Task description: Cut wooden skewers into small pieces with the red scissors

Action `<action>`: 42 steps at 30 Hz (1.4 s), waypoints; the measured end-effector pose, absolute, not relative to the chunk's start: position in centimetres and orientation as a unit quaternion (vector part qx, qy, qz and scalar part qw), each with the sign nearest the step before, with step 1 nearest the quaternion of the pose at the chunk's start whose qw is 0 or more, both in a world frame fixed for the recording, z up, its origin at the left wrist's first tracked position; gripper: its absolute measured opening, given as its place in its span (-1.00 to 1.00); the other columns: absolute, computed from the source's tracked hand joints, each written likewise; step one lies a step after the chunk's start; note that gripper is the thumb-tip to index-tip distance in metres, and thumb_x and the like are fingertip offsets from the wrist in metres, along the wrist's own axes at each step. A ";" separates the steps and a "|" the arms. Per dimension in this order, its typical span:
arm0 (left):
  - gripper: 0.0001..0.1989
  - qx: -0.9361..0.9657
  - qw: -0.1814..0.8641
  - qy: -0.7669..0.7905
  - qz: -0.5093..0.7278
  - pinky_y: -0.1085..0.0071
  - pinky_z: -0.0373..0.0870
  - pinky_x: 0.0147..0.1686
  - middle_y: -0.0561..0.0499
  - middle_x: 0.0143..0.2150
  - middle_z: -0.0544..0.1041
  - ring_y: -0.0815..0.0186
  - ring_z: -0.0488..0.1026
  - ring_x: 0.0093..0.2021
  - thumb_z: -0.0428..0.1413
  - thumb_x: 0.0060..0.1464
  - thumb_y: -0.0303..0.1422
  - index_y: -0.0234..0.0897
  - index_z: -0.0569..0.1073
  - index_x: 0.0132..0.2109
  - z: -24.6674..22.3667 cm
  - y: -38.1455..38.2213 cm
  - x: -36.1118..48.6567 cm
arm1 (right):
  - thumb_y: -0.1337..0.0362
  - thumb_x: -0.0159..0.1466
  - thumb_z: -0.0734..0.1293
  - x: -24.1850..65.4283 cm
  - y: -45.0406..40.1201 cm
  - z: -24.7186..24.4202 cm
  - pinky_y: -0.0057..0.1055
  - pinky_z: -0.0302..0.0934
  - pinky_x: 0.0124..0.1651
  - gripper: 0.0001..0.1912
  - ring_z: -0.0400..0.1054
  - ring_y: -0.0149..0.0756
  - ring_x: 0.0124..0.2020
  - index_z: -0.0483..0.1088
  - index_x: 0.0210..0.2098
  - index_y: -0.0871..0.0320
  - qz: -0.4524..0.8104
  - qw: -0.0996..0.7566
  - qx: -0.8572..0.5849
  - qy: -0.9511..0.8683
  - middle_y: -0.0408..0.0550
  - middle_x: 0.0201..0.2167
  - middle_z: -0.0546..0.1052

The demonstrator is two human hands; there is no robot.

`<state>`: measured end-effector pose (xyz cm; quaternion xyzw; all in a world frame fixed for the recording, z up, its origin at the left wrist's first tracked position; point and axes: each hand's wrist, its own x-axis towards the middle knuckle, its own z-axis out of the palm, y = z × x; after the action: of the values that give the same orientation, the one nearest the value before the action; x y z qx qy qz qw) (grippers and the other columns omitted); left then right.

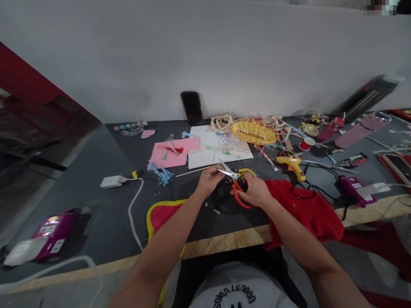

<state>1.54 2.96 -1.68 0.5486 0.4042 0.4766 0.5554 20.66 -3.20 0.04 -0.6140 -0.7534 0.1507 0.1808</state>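
Observation:
My right hand grips a pair of scissors with one red and one yellow handle. Their blades are spread and point left toward my left hand. The fingers of that hand are pinched together close by the blade tips; whatever they hold is too small to make out. Below the hands, tiny light scraps lie on the dark table. Just behind them rests a white board, with a thin stick along its front edge.
Left of the board are pink paper and blue tassels. A yellow basket, a phone and beads stand behind. To the right lie a yellow glue gun, a red thread spool, red cloth and a pink bottle.

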 end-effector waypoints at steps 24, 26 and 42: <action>-0.71 0.559 0.555 0.384 0.482 0.43 0.34 -0.33 0.03 -0.40 0.51 0.35 0.40 -0.38 0.30 -0.17 -0.17 -0.30 0.52 -0.38 -1.5 2.9 1.7 | -0.14 0.11 0.38 20.6 -3.1 -0.1 -0.26 0.30 -0.13 -0.31 0.43 -0.06 -0.12 0.26 0.03 0.23 0.139 0.176 -0.612 -0.758 0.12 -0.17 0.50; -0.71 0.556 0.556 0.383 0.485 0.44 0.34 -0.32 0.03 -0.39 0.51 0.35 0.41 -0.38 0.30 -0.17 -0.17 -0.31 0.52 -0.39 -1.7 2.9 1.7 | -0.14 0.13 0.37 20.5 -3.2 0.0 -0.27 0.29 -0.15 -0.33 0.44 -0.06 -0.14 0.26 0.02 0.22 0.138 0.178 -0.610 -0.760 0.11 -0.20 0.51; -0.77 0.559 0.554 0.381 0.485 0.41 0.37 -0.35 0.03 -0.45 0.52 0.33 0.42 -0.42 0.32 -0.20 -0.22 -0.29 0.52 -0.45 -1.3 3.0 1.5 | -0.22 0.08 0.35 20.9 -3.0 -0.5 -0.18 0.32 -0.04 -0.22 0.38 0.00 0.00 0.23 0.05 0.25 0.114 0.183 -0.598 -0.772 0.19 -0.07 0.47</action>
<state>1.50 2.95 -1.34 0.5588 0.3814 0.4855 0.5537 20.88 -3.02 -0.52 -0.5978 -0.7721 0.1141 0.1831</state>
